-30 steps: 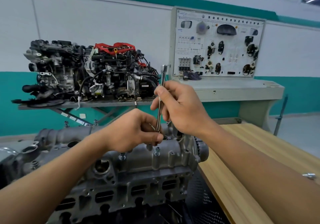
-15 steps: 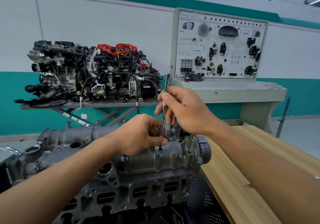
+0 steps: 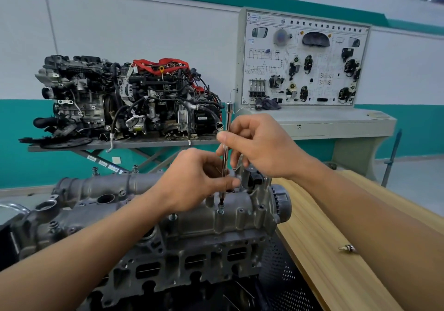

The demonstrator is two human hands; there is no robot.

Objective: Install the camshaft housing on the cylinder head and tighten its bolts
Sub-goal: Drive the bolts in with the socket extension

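On the far left, one bolt (image 3: 95,170) and another one (image 3: 135,168) stick up at the back of the camshaft housing (image 3: 115,185). They are not screwed down yet. The housing sits on top of the cylinder head (image 3: 182,255), low in the middle of the view, so the bolt holes line up.

The left hand (image 3: 194,181) pinches the bottom of the long thin metal tool (image 3: 226,147). Its grip is closed lightly around the shaft. I think this keeps the tip steady on the front bolt (image 3: 220,208).

The right hand (image 3: 262,147) holds the tool higher up with closed fingertips. This looks good for spinning it. The tool stands almost straight up, so it goes straight into the bolt.

On the right is a wooden worktop (image 3: 312,226) with a small metal piece (image 3: 347,248) on it.
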